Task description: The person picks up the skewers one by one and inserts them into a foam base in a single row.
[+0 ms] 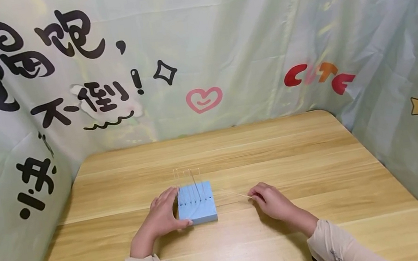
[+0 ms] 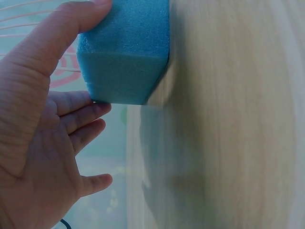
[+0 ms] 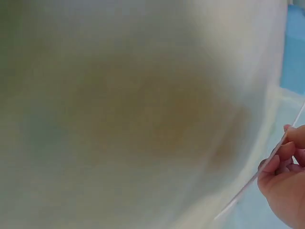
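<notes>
A blue foam block [image 1: 198, 214] lies on the wooden table, with several thin sticks [image 1: 195, 185] standing upright in a row of small dark holes along it. My left hand [image 1: 161, 216] holds the block's left side, thumb at the near edge and fingers toward the far corner. In the left wrist view the thumb presses on the foam [image 2: 124, 71], while the little finger stays spread away from it. To the right of the block, my right hand [image 1: 273, 202] pinches a thin wooden skewer [image 1: 235, 193]. Its free end points left toward the block, above the tabletop.
The wooden table [image 1: 275, 148] has rounded far corners. A printed fabric curtain [image 1: 238, 55] with black lettering, a pink heart and a star surrounds it at the back and both sides.
</notes>
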`<state>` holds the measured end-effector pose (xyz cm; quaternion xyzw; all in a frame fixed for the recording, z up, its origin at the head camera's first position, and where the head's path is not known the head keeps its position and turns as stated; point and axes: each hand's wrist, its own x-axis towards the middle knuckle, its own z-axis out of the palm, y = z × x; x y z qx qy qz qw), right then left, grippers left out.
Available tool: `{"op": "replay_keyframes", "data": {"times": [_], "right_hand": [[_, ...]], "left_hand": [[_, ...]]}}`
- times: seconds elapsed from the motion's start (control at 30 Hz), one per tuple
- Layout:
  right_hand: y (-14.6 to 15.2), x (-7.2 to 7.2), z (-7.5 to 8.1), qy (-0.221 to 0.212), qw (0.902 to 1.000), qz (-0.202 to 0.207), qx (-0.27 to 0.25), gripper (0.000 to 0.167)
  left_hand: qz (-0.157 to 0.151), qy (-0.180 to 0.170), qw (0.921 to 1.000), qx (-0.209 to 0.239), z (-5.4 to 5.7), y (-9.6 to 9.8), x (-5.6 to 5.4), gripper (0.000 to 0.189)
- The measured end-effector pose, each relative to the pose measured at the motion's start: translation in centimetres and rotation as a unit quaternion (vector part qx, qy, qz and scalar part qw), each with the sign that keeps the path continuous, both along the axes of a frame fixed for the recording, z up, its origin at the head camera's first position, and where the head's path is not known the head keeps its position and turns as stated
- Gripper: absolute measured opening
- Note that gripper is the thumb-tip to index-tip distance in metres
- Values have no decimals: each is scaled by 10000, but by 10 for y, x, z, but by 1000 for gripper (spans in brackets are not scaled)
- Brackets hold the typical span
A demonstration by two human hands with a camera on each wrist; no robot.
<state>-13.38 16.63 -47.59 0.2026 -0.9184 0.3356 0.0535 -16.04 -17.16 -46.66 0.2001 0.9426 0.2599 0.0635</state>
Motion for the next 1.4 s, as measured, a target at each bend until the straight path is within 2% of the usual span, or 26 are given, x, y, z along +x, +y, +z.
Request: {"op": "replay_keyframes", "data": {"times": [0.13, 0.3, 0.4, 0.53, 0.73, 0.93, 1.03, 1.2, 1.4], "right_hand": [[-4, -10, 14, 46, 9988, -155, -456, 9], [-17, -22, 34, 419, 9933, -288, -1041, 6], [-29, -28, 45, 683, 9882, -253, -1346, 5], [-47, -33, 54, 720, 9803, -100, -1838, 4], [-72, -36, 55, 655, 9737, 272, -2166, 6], [-83, -38, 53, 1082, 9686, 548, -2169, 7], [-86, -39, 55, 1171, 9668, 562, -2202, 7], [-90, -39, 58, 1071, 9660, 590, -2277, 5], [-94, -39, 53, 1026, 9668, 674, -2243, 5]], "left_hand": [[-15, 15, 10000, -5, 0, 0, -1, 106], [-20, 21, 10000, -30, 1, 0, -1, 106], [-21, 40, 10000, -55, 0, 0, -2, 107], [-4, 57, 10000, -60, -1, 0, -2, 106], [27, 12, 10000, -83, 0, 0, -1, 106], [38, -20, 9999, -91, 2, 0, -2, 106], [25, 14, 9999, -102, 2, 0, -2, 105], [26, -5, 9999, -112, 3, 0, -2, 105], [21, -7, 10000, -78, 3, 1, -1, 105]]}}
